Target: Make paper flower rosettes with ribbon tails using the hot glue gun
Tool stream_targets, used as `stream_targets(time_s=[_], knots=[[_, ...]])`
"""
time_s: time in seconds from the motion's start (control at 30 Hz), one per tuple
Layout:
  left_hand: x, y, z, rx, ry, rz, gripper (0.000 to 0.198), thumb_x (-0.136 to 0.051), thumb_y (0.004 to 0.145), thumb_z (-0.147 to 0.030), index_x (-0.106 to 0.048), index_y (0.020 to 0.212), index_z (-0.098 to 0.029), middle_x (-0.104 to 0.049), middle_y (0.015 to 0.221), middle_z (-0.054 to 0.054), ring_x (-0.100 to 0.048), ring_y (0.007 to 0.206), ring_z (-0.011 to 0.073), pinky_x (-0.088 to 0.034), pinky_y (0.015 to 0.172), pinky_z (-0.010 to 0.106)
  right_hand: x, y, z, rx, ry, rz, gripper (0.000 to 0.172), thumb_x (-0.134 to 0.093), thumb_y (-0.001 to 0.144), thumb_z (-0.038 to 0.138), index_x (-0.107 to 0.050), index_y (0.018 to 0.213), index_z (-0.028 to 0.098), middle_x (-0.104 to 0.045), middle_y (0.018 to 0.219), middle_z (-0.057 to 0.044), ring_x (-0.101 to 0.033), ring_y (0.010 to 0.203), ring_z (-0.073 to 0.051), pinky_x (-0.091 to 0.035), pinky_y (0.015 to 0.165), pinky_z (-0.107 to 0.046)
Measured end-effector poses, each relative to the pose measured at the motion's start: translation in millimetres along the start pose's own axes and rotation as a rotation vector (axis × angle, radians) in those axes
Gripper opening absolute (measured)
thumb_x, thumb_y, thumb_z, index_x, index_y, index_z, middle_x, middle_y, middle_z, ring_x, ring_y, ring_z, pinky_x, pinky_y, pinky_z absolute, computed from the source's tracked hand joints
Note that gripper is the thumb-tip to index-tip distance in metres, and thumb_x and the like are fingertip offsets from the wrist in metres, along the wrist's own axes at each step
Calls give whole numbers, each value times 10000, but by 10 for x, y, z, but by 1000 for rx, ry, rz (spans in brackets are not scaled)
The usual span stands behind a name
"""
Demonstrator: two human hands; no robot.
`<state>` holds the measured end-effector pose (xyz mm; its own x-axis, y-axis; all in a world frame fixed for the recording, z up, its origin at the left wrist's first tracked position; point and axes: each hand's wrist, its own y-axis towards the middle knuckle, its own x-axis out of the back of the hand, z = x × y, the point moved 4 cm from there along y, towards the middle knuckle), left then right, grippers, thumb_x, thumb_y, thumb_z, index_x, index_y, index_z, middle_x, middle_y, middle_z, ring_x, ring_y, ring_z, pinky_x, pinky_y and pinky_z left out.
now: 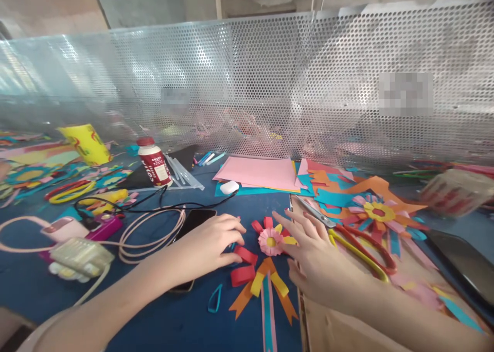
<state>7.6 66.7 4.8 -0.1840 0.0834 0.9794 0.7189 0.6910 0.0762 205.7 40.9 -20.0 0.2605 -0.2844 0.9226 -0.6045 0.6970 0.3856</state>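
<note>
A small paper flower (269, 241) with a pink fringed ring, yellow centre and red and yellow loop petals lies on the blue table. Below it are orange and yellow paper strips (266, 277) and a pink-and-blue tail (267, 316). My left hand (216, 241) hovers at the left, fingers loosely bent and apart, beside red paper loops (244, 276). A bit of blue paper shows between thumb and fingers; whether they touch it is unclear. My right hand (314, 251) spreads its fingers at the flower's right side, close to the petals. A blue paper loop (215, 298) lies nearer me.
Scissors (360, 249) with red and yellow handles lie right of my right hand, near a larger paper flower (373, 213). Pink paper sheets (257, 173) are stacked behind. A bottle (153, 161), cables (154, 233) and a phone (196, 222) occupy the left.
</note>
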Motion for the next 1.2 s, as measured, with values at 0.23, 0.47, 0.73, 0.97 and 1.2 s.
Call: stream_targets(time_s=[0.23, 0.47, 0.73, 0.97, 1.2], knots=[[-7, 74, 6, 30, 28, -10, 128, -656, 785, -255, -662, 894, -189, -660, 1050, 40, -516, 1133, 255, -388, 955, 417, -46, 145, 54, 184, -126, -208, 178, -547, 755, 105, -670, 744, 234, -520, 1308, 10, -377, 1220, -263, -265, 997, -506], [-51, 118, 26, 7, 52, -82, 107, -634, 798, -220, -651, 893, -173, -667, 989, 41, -563, 1046, 235, -416, 912, 377, 61, 96, 113, 184, -103, -259, 145, -544, 799, 140, -659, 773, 225, -529, 1298, 27, -381, 1223, -249, -260, 1002, -481], [-96, 106, -14, -7, 83, -124, 128, -626, 806, -241, -647, 906, -164, -665, 1002, 48, -558, 1051, 239, -405, 920, 388, 9, 4, 214, 167, -76, -304, 159, -554, 815, 132, -634, 726, 236, -540, 1282, 57, -383, 1229, -229, -218, 1051, -481], [-122, 69, 30, -9, 43, -125, 142, -576, 845, -289, -648, 916, -189, -667, 1006, 34, -567, 1039, 220, -383, 941, 389, 54, -62, 245, 163, -95, -260, 106, -550, 826, 174, -632, 801, 237, -568, 1244, 17, -416, 1188, -243, -226, 1036, -502], [-133, 74, 36, -28, 5, -172, 195, -527, 874, -348, -643, 933, -202, -662, 1024, 24, -561, 1050, 200, -370, 979, 391, 15, -83, 184, 98, -42, -255, 116, -559, 816, 137, -631, 805, 227, -623, 1138, 4, -455, 1146, -243, -277, 1010, -498]])
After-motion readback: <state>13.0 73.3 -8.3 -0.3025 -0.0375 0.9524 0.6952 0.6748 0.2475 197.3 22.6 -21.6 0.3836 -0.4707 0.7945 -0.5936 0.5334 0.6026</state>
